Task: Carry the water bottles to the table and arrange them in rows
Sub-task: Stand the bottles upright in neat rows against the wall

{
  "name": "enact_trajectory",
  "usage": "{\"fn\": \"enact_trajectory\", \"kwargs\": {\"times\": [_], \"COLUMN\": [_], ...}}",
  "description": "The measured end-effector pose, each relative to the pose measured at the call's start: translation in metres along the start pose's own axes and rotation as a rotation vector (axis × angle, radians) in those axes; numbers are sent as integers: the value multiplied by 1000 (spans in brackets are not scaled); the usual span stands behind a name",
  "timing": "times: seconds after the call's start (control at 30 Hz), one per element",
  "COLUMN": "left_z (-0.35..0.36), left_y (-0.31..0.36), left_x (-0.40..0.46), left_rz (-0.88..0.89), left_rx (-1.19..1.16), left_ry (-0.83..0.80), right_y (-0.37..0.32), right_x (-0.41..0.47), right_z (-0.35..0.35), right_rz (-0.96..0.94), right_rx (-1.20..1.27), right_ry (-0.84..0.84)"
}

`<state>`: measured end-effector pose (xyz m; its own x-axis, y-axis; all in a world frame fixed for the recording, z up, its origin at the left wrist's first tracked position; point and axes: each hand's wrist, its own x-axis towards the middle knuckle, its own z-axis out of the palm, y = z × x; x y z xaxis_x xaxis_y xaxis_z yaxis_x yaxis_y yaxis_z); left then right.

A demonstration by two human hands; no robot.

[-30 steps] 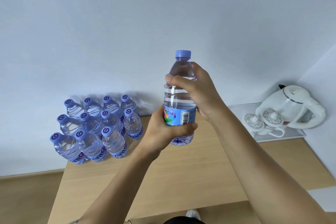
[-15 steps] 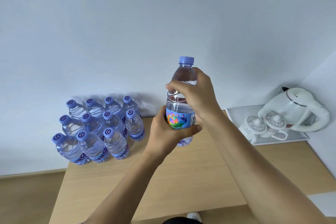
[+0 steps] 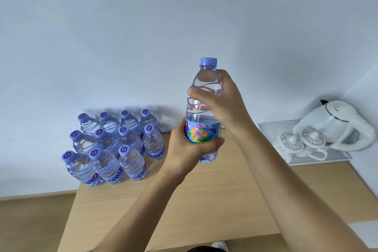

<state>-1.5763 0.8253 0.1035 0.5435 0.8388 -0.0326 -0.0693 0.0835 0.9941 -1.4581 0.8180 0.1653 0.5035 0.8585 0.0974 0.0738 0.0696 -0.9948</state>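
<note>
Eleven water bottles [image 3: 114, 145] stand in rows at the far left of the table [image 3: 204, 200], against the wall, blue caps up and bodies touching. I hold one more bottle [image 3: 203, 112] upright above the table's middle, to the right of that group and apart from it. My left hand [image 3: 188, 149] wraps its grip around the coloured label at the lower body, thumb across the front. My right hand [image 3: 221, 98] grips the clear upper body just below the blue cap [image 3: 208, 61], fingers curled round it. At the far right a white tray [image 3: 319, 160] carries a white kettle [image 3: 335, 127] and two lidded cups [image 3: 300, 143], well apart from the bottles
</note>
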Motion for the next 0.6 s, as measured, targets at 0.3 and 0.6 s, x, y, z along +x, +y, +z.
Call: {"fn": "enact_trajectory", "kwargs": {"times": [0.3, 0.6], "left_z": [5, -4], "left_y": [-3, 7], "left_x": [-3, -2], "left_rz": [13, -53], "left_rx": [29, -55], "left_ry": [6, -176], "right_y": [-2, -12], "right_x": [-5, 4], "right_z": [5, -12], "right_rz": [-58, -8], "right_rx": [-9, 285], "right_ry": [72, -195]}}
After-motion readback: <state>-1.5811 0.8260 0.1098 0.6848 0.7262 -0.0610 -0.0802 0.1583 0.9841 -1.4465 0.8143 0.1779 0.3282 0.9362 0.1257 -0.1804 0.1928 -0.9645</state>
